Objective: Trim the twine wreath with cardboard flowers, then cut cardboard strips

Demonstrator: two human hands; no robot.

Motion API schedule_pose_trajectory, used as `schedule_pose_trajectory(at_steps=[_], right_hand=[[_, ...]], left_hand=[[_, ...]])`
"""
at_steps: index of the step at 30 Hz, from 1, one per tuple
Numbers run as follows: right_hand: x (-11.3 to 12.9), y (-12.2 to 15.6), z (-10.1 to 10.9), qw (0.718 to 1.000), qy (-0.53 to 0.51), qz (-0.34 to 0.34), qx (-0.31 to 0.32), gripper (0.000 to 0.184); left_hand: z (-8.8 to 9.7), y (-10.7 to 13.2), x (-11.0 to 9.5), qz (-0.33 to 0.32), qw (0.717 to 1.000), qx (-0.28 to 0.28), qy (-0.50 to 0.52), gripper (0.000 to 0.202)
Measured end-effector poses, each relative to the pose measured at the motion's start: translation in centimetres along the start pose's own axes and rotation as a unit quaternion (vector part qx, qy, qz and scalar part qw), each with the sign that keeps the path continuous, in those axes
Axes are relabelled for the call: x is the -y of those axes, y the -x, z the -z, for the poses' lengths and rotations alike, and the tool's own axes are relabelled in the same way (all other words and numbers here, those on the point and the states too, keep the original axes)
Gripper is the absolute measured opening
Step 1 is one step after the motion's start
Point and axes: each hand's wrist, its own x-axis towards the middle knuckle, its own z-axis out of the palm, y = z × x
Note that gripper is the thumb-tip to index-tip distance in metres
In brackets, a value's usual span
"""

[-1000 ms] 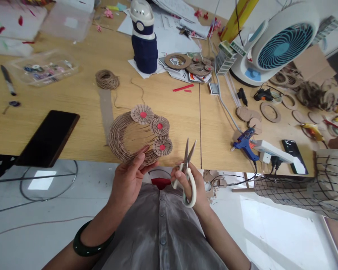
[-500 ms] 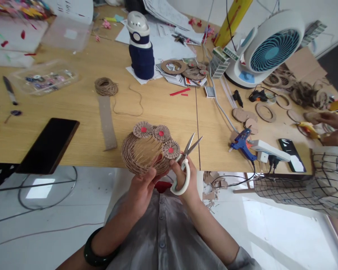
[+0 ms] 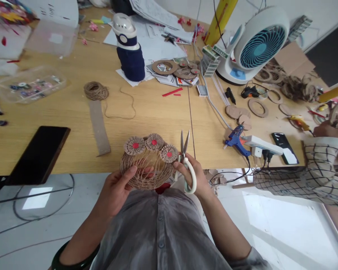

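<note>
My left hand (image 3: 115, 189) grips a round wreath of coiled corrugated cardboard strips (image 3: 146, 179) by its lower rim, with the fingers behind the strands. Along its top sit several pleated cardboard rosettes with red centres, the middle one (image 3: 154, 142) between the other two. My right hand (image 3: 192, 175) holds white-handled scissors (image 3: 188, 174) just right of the wreath, with fingers through the loops. Their slightly parted blades point upward, close to the rightmost rosette (image 3: 169, 153) but apart from it.
A blue hot glue gun (image 3: 236, 140) and white power strip (image 3: 261, 145) lie right of my hands. A black tablet (image 3: 38, 155) lies left, near the table edge. A co-worker's checked sleeve (image 3: 321, 165) and hand (image 3: 328, 129) reach in at the right.
The wreath has turned, bringing the rosettes along its top, and has dropped lower toward me. The scissor blades have narrowed and now point more upright.
</note>
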Motion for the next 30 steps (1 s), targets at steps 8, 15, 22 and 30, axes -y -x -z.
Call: schedule_pose_trajectory(at_steps=[8, 15, 22, 30], right_hand=[[-0.5, 2.3, 1.6, 0.998, 0.058, -0.019, 0.026, 0.043], [-0.3, 2.3, 1.0, 0.998, 0.062, -0.02, 0.021, 0.044], [-0.2, 2.1, 0.6, 0.998, 0.05, -0.021, 0.033, 0.039], [0.1, 2.3, 0.5, 0.998, 0.042, -0.026, 0.03, 0.037]], left_hand=[[0.0, 0.0, 0.5, -0.039, 0.998, -0.041, 0.012, 0.025], [-0.2, 0.0, 0.7, -0.03, 0.999, -0.034, 0.002, 0.024], [-0.3, 0.5, 0.6, -0.015, 0.999, -0.036, 0.033, 0.031], [-0.1, 0.6, 1.1, -0.01, 0.999, -0.022, 0.028, 0.028]])
